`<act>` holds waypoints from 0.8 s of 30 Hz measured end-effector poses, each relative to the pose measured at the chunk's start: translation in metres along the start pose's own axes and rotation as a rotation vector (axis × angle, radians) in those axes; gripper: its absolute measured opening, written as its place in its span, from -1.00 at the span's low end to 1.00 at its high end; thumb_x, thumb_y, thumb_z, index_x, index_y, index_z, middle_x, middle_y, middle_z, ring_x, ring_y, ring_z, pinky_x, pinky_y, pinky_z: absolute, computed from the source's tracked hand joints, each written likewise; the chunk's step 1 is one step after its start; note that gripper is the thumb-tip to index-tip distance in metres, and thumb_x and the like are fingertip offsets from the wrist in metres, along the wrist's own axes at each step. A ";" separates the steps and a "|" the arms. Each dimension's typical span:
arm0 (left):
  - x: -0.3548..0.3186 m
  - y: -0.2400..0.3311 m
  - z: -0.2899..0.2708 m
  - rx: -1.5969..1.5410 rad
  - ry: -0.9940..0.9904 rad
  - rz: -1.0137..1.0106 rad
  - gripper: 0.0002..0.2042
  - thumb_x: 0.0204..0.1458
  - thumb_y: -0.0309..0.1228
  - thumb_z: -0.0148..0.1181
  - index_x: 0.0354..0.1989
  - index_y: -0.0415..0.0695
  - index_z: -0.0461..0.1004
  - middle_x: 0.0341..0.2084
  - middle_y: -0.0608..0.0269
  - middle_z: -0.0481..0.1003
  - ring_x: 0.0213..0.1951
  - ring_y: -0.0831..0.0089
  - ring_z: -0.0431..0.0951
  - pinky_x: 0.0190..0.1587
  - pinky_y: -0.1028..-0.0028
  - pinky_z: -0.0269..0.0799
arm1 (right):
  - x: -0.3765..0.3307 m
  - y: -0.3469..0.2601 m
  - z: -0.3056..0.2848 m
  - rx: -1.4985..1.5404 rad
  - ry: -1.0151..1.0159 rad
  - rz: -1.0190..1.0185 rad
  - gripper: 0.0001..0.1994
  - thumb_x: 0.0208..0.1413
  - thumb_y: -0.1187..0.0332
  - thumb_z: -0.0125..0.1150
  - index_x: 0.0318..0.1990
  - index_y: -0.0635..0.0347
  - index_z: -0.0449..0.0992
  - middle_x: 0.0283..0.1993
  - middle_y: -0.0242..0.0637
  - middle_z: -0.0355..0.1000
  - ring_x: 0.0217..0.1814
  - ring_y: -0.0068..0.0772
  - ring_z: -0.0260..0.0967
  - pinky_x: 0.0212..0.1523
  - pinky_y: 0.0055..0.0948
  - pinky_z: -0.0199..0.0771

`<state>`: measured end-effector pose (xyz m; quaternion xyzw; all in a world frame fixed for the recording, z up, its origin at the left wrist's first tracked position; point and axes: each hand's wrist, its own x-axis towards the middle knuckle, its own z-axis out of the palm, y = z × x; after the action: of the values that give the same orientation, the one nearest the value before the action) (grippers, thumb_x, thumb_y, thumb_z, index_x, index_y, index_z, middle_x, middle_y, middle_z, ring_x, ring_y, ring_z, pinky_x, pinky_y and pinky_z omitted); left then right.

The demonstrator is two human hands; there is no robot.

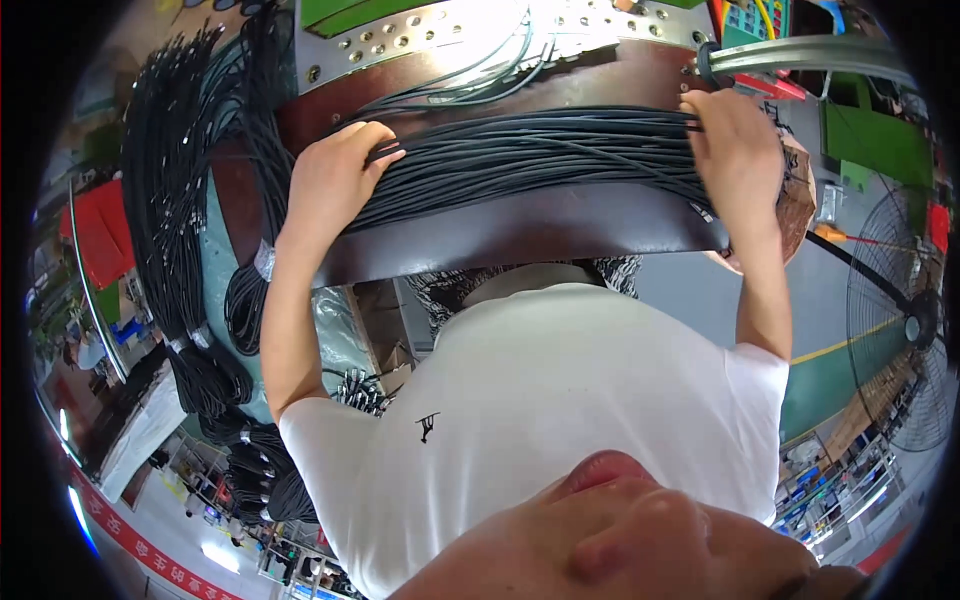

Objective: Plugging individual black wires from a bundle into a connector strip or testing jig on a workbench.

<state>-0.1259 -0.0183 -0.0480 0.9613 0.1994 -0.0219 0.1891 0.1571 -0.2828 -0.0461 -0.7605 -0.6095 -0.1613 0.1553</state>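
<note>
Cables, black and bundled, span from left hand to right hand. Each hand grasps them.

Cables along the surface, a drilled plate at far and a big fan at right show a factory workshop.

A cable bundle lies on the desk, left hand on it at nine o'clock, right hand at three; a cable heap lies beyond at nine, a fan at four.
</note>
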 end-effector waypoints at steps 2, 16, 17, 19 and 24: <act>0.012 -0.004 -0.008 -0.087 -0.079 0.021 -0.81 -0.06 -0.37 0.28 -0.34 -0.20 0.49 -0.40 0.10 0.50 -0.31 0.11 0.52 -0.27 0.27 0.40 | -0.014 0.017 -0.012 -0.097 -0.005 0.067 -0.68 -0.24 0.53 0.30 -0.24 0.05 0.48 -0.36 -0.39 0.36 -0.27 -0.31 0.39 -0.33 -0.35 0.38; 0.122 0.182 0.051 -0.302 -0.546 0.429 -0.52 0.02 -0.08 0.26 -0.16 -0.29 0.35 -0.60 0.06 0.50 -0.57 0.20 0.55 -0.51 0.31 0.44 | -0.057 0.028 -0.030 0.184 -0.088 0.262 -0.34 -0.21 0.23 0.43 0.16 0.04 0.40 -0.07 -0.24 0.37 -0.03 -0.14 0.34 -0.03 -0.24 0.40; 0.119 0.184 0.058 -0.167 -0.306 0.525 -0.53 0.01 -0.09 0.27 -0.19 -0.29 0.35 -0.59 0.01 0.51 -0.55 0.14 0.56 -0.51 0.27 0.43 | -0.066 0.032 -0.032 0.136 -0.026 0.323 -0.31 -0.21 0.19 0.44 0.18 0.04 0.38 -0.01 -0.21 0.37 0.03 -0.11 0.33 0.03 -0.23 0.39; 0.113 0.186 0.061 -0.212 -0.224 0.473 -0.60 0.02 -0.12 0.24 -0.30 -0.27 0.36 -0.61 0.01 0.50 -0.52 0.08 0.56 -0.50 0.22 0.41 | -0.089 0.043 -0.033 0.285 0.107 0.438 -0.42 -0.06 0.33 0.38 0.17 0.18 0.37 0.04 -0.14 0.37 0.06 -0.19 0.35 0.04 -0.29 0.39; 0.123 0.180 0.071 0.057 -0.051 0.433 -0.78 0.01 -0.29 0.17 -0.46 -0.21 0.39 -0.68 0.14 0.48 -0.52 0.17 0.58 -0.51 0.27 0.43 | -0.106 -0.001 -0.028 0.566 0.013 0.510 -0.71 -0.04 0.50 0.25 -0.10 0.21 0.55 -0.23 -0.21 0.48 -0.29 -0.25 0.44 -0.17 -0.36 0.46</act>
<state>0.0603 -0.1510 -0.0645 0.9857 -0.0172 -0.0109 0.1672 0.1327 -0.3874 -0.0672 -0.8138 -0.4200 0.0523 0.3982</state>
